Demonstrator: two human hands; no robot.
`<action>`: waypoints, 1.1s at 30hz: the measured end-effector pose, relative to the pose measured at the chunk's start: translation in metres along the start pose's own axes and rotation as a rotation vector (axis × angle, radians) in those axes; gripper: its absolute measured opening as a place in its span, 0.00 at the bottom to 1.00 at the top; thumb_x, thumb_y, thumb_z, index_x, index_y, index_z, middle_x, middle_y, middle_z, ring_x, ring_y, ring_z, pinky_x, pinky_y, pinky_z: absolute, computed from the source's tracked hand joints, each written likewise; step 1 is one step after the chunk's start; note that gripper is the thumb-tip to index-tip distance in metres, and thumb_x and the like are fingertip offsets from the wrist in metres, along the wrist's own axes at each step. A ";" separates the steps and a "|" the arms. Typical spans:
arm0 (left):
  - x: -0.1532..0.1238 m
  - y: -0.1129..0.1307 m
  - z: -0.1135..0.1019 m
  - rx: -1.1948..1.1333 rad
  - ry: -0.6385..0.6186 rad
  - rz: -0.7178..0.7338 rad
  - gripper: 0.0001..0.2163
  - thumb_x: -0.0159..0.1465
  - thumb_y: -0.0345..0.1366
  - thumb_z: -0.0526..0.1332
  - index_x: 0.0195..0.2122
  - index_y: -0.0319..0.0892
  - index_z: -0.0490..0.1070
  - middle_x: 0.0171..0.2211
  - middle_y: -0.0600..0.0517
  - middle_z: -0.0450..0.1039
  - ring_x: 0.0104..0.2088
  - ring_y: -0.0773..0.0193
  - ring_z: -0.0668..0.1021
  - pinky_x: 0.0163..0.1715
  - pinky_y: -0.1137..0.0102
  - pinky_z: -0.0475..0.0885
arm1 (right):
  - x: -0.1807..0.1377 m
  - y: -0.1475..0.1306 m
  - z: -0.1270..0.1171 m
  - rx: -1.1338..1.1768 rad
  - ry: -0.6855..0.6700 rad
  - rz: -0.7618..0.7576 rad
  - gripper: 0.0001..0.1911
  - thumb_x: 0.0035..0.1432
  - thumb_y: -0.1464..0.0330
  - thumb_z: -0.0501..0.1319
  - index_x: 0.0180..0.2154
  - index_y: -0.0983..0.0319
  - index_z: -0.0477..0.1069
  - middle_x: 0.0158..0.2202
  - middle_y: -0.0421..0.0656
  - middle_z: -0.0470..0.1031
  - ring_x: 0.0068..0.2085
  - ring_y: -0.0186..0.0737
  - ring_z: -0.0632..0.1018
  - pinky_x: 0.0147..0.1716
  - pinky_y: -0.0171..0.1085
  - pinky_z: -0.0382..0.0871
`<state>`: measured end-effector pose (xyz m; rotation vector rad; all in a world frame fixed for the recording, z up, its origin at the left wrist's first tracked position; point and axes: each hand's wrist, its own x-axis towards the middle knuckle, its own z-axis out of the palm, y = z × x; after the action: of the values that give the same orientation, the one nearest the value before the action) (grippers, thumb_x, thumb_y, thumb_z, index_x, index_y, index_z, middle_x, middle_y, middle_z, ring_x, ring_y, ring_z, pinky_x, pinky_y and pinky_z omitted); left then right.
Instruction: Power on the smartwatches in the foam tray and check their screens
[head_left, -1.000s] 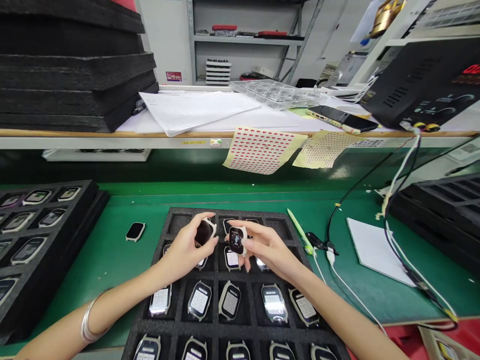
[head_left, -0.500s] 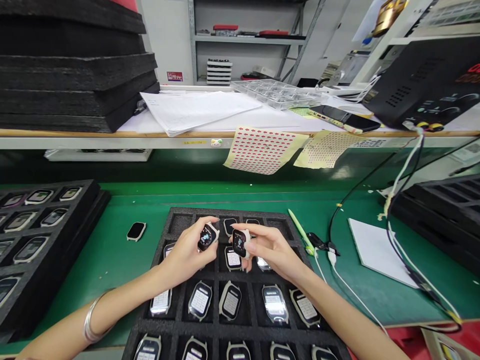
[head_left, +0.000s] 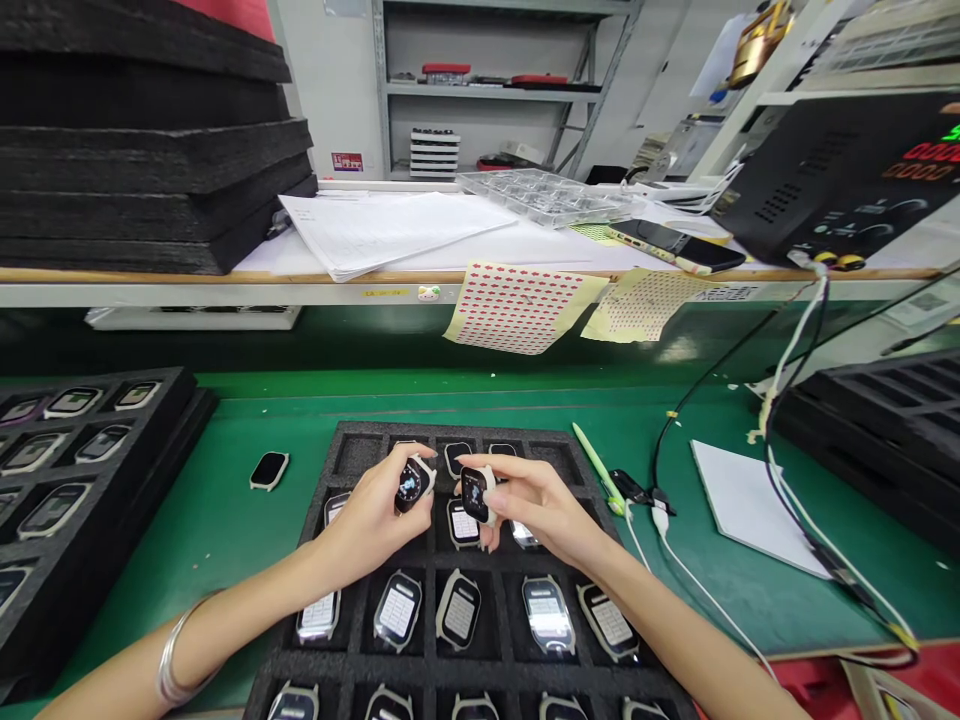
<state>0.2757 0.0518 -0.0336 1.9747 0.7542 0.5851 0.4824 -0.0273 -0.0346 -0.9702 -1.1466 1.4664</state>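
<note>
My left hand (head_left: 371, 522) pinches a strapless smartwatch body (head_left: 412, 483) with its screen lit. My right hand (head_left: 536, 505) grips a second lit watch body (head_left: 475, 493) beside it. Both are held just above the far rows of a black foam tray (head_left: 352, 448) on the green bench. The tray's cells hold several watch bodies (head_left: 397, 608) showing keypad screens, and the far corner cells are empty.
A loose watch body (head_left: 269, 469) lies on the green mat left of the tray. Another foam tray of watches (head_left: 67, 470) sits at far left. A green pen (head_left: 598, 466), charging cables (head_left: 675, 560) and a white pad (head_left: 746, 502) lie right. Sticker sheets (head_left: 521, 305) hang from the shelf.
The left-hand watch turned from a dark screen to a lit one facing me. Both hands lowered slightly and the view tipped up a little.
</note>
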 end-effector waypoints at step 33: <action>0.001 -0.003 0.003 -0.123 0.011 -0.043 0.17 0.62 0.33 0.57 0.52 0.44 0.58 0.45 0.49 0.70 0.44 0.58 0.72 0.45 0.65 0.66 | 0.000 -0.003 -0.001 0.088 0.010 0.026 0.23 0.58 0.66 0.64 0.54 0.66 0.67 0.30 0.45 0.75 0.24 0.37 0.77 0.20 0.32 0.74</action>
<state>0.2777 0.0526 -0.0377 1.8397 0.7484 0.6032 0.4839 -0.0270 -0.0320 -0.9336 -1.0564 1.5181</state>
